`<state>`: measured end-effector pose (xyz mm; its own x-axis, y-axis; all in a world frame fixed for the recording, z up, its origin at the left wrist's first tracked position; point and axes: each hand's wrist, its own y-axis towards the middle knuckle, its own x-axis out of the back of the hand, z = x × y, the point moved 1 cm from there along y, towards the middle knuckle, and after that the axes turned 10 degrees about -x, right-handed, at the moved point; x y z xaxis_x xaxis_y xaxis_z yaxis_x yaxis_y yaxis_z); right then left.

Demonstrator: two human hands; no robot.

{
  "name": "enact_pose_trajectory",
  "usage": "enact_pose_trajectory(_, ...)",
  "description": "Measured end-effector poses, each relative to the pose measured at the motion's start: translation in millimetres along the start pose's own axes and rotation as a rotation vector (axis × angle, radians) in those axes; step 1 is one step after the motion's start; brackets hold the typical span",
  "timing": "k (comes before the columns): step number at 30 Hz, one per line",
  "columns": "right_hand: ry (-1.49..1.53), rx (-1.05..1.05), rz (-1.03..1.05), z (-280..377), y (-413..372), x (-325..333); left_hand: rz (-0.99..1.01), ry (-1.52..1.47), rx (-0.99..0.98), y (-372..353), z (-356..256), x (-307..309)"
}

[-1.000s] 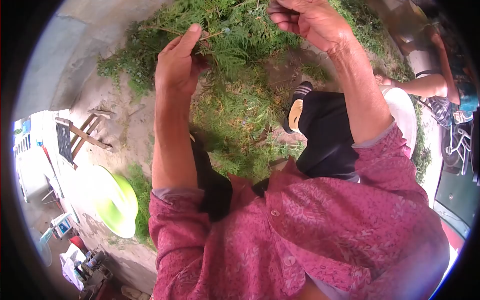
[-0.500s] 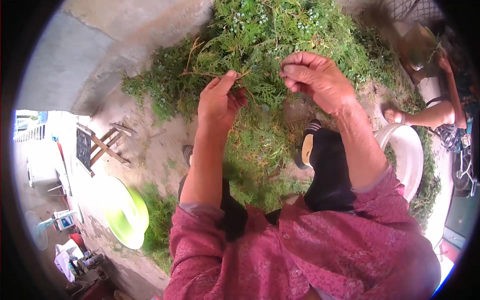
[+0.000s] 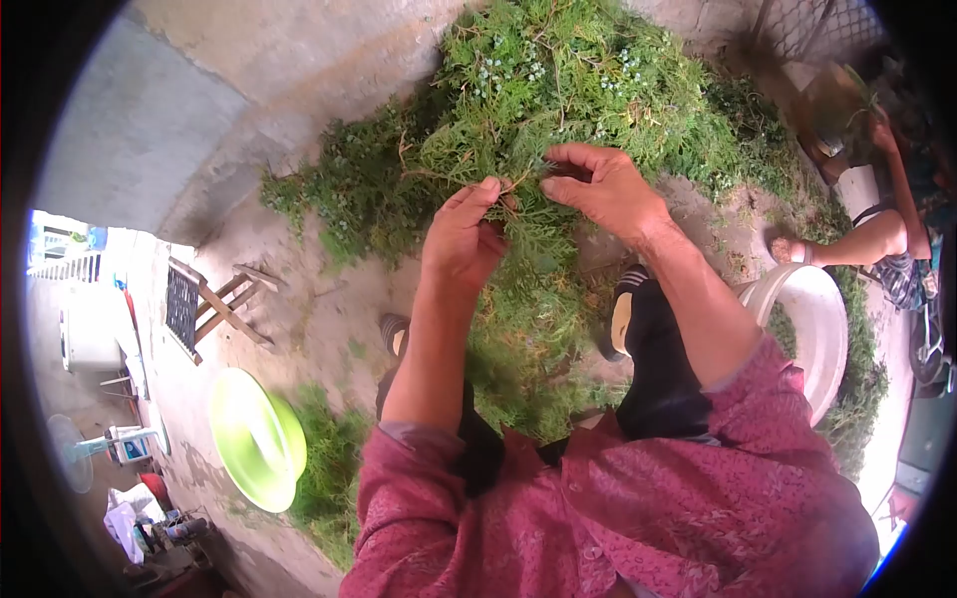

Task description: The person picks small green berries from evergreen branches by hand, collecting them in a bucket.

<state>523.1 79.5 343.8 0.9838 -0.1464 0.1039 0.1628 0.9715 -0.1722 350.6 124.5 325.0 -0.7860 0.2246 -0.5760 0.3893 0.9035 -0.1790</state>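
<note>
Twig (image 3: 512, 186) is held above the ground (image 3: 309, 324). Toward the ground's left edge sits a green basin (image 3: 258, 439); next, the left hand (image 3: 461, 237) pinches the twig; the right hand (image 3: 616, 201) has thumb and forefinger narrowly parted, contact unclear; a white tub (image 3: 833, 339) stands toward the right edge.

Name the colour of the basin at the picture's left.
The basin is bright yellow-green, best seen in the head view.
</note>
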Motion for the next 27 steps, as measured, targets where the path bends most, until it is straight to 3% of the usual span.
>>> enact_pose_trajectory(4,0.115,-0.027,0.093,10,-2,-4,-0.038,-0.01,0.008,-5,-1,-2)
enact_pose_trajectory(6,0.19,-0.07,0.181,11,-3,-5,0.041,0.023,0.026,-4,-2,5)
enact_pose_trajectory(10,0.112,-0.078,0.105,17,-9,-11,0.013,-0.042,0.059,-16,-4,-2)
enact_pose_trajectory(13,0.196,-0.045,0.106,20,-9,-8,0.126,0.038,0.059,-17,-4,4)
enact_pose_trajectory(15,-0.072,-0.21,0.217,19,-10,-3,0.084,-0.011,-0.042,-16,-13,7)
enact_pose_trajectory(16,-0.071,-0.211,0.222,18,-11,-5,-0.045,0.161,-0.039,-22,-25,2)
enact_pose_trajectory(18,-0.522,-0.198,0.203,16,-12,-11,-0.002,0.263,-0.03,-19,-21,10)
enact_pose_trajectory(19,-0.52,-0.197,0.208,18,-13,-12,0.048,0.364,-0.018,-17,-19,13)
enact_pose_trajectory(21,-0.892,-0.039,-0.005,25,-14,-12,0.007,0.366,0.023,-20,-11,9)
enact_pose_trajectory(22,-0.892,-0.038,-0.002,26,-15,-12,-0.022,0.251,0.021,-22,-9,5)
enact_pose_trajectory(25,-0.836,0.047,0.101,32,-23,-11,-0.032,0.087,-0.011,-15,-9,13)
enact_pose_trajectory(27,0.101,-0.353,0.483,41,-37,2,-0.091,0.11,-0.105,-13,-17,23)
